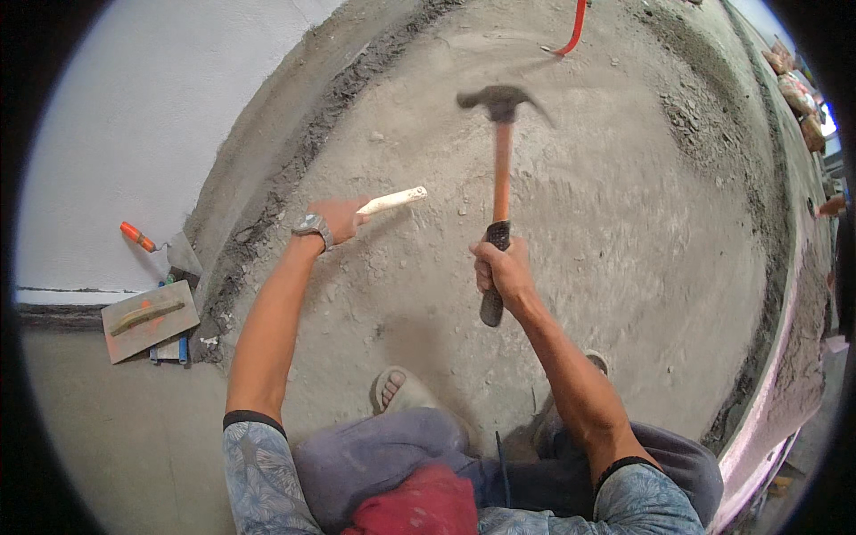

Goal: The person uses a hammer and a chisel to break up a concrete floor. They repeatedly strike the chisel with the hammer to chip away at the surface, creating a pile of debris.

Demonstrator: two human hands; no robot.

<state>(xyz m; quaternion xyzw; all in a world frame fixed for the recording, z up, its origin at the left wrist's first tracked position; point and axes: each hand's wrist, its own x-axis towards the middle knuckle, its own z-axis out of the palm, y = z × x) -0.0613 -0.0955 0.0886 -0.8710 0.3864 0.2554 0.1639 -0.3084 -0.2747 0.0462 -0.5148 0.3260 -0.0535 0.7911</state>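
Observation:
My right hand is wrapped round the black grip of a claw hammer, which has an orange shaft. The dark hammer head points away from me and is slightly blurred, above the rough grey floor. In my left hand, farther left, I grip a pale, cream-coloured stick with a small hole near its rounded end. That end points right, toward the hammer shaft, with a gap between them. The rest of the stick is hidden by my hand. A watch is on my left wrist.
Rubble lines the white wall at left. A plastering float lies beside an orange-handled trowel. At the far side, a red curved bar touches the gritty floor. A low ledge runs along the right.

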